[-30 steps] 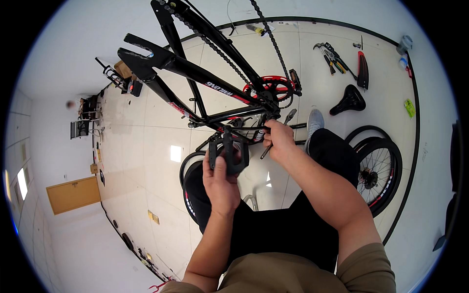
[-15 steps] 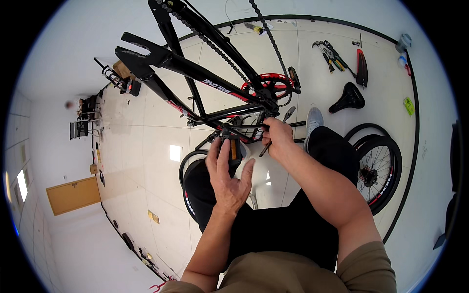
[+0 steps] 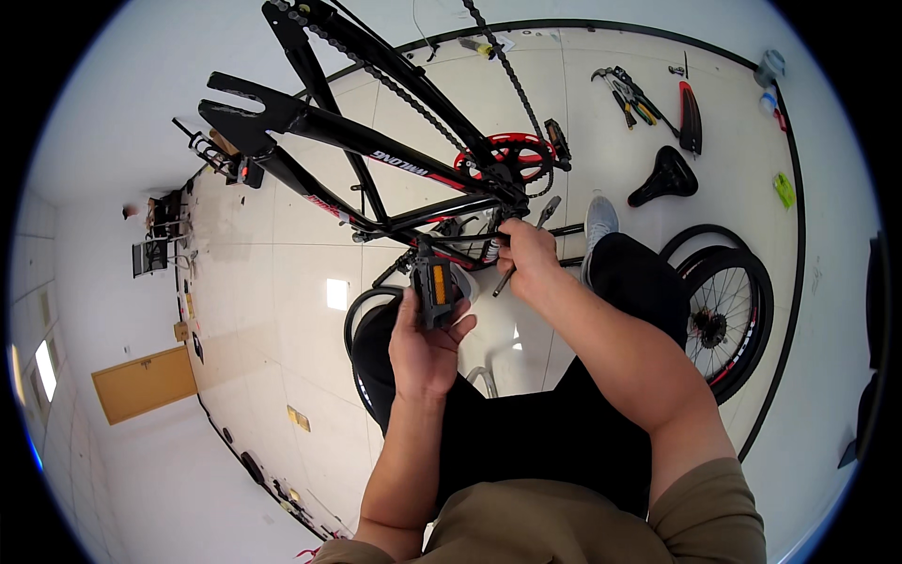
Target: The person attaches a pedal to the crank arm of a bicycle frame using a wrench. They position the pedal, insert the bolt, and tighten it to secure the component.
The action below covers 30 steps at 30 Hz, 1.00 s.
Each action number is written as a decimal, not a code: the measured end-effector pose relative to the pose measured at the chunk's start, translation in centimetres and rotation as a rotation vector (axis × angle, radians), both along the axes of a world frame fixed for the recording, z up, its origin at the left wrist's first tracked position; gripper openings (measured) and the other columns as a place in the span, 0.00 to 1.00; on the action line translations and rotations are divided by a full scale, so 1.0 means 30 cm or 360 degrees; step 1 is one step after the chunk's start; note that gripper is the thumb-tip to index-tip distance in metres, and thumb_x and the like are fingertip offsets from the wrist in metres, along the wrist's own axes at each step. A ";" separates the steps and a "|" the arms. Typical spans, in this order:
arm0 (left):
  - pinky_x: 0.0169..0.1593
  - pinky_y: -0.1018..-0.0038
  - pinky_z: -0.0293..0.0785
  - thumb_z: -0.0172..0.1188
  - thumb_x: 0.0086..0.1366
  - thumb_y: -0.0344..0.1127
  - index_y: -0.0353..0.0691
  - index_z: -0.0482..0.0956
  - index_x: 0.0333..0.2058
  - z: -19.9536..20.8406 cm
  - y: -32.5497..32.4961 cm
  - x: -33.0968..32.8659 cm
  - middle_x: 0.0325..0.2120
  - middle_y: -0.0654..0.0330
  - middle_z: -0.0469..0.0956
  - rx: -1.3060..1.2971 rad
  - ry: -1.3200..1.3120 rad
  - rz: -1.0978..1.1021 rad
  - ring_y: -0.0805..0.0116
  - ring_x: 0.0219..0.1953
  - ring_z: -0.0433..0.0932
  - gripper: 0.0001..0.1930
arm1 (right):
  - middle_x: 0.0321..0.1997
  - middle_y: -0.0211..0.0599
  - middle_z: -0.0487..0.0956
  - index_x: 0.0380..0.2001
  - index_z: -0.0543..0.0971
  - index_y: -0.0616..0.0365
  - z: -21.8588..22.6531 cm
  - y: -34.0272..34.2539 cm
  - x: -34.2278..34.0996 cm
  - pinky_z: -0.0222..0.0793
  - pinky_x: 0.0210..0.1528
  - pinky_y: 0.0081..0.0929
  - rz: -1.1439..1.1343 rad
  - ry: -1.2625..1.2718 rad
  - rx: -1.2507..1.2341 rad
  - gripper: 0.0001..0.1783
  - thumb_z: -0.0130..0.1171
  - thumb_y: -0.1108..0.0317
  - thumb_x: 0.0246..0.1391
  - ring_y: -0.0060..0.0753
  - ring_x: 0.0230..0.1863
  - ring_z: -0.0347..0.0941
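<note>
A black bicycle frame (image 3: pixel 376 150) with a red chainring (image 3: pixel 512 155) hangs in front of me. My left hand (image 3: pixel 427 343) holds a black pedal (image 3: pixel 434 287) with an orange reflector, thumb and fingers curled round its body. My right hand (image 3: pixel 531 258) is closed on a slim black tool (image 3: pixel 515 273) at the crank area just below the chainring. The pedal sits on the crank arm to the left of that hand.
A bicycle wheel (image 3: pixel 723 310) lies on the tiled floor to my right. A black saddle (image 3: pixel 669 179), pliers (image 3: pixel 628 94) and a red-and-black part (image 3: pixel 691 117) lie farther off. Another tyre (image 3: pixel 362 320) shows beneath my left hand. My grey shoe (image 3: pixel 599 218) rests beside the frame.
My left hand opened off the pedal half a second ago and has closed on it again, with the pedal turned so its orange reflector faces me. My right hand stayed at the crank.
</note>
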<state>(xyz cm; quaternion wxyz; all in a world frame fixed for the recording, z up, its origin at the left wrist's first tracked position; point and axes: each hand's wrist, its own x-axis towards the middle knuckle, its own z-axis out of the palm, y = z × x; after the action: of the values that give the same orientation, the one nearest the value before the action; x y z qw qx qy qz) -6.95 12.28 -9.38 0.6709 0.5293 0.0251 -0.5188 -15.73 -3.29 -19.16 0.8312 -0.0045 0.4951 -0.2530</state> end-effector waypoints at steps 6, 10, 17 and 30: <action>0.64 0.61 0.65 0.65 0.64 0.41 0.34 0.59 0.66 0.031 -0.036 -0.081 0.61 0.45 0.67 0.0242 -0.2743 -0.0512 0.52 0.64 0.67 0.37 | 0.24 0.29 0.70 0.26 0.68 0.57 -0.007 -0.004 0.001 0.51 0.18 0.22 -0.0077 0.0031 0.0022 0.07 0.57 0.72 0.54 0.19 0.19 0.58; 0.60 0.62 0.72 0.59 0.69 0.31 0.34 0.56 0.68 0.011 -0.044 -0.096 0.58 0.47 0.70 0.0124 -0.2059 -0.0231 0.52 0.58 0.74 0.32 | 0.27 0.28 0.70 0.28 0.71 0.55 0.002 -0.004 0.007 0.53 0.19 0.21 -0.0022 0.0006 0.0030 0.06 0.56 0.70 0.57 0.17 0.18 0.56; 0.54 0.59 0.82 0.44 0.75 0.35 0.27 0.67 0.57 -0.012 -0.009 0.013 0.52 0.44 0.76 -0.0266 0.0350 0.0165 0.53 0.52 0.80 0.19 | 0.24 0.30 0.70 0.27 0.67 0.58 0.008 -0.006 -0.003 0.49 0.17 0.22 -0.0061 -0.0033 -0.0007 0.08 0.57 0.73 0.53 0.19 0.18 0.58; 0.59 0.66 0.71 0.65 0.66 0.38 0.30 0.68 0.60 0.015 -0.034 -0.071 0.56 0.45 0.73 0.0233 -0.2621 -0.0513 0.60 0.54 0.76 0.29 | 0.24 0.31 0.69 0.27 0.66 0.59 0.008 -0.007 0.008 0.50 0.17 0.22 -0.0106 0.0013 0.0032 0.08 0.56 0.73 0.53 0.20 0.19 0.58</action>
<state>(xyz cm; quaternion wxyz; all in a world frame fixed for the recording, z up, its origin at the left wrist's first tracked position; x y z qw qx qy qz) -9.09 11.26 -8.93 0.3565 0.7780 -0.5145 -0.0533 -15.48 -3.49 -18.92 0.8203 0.0191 0.5009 -0.2755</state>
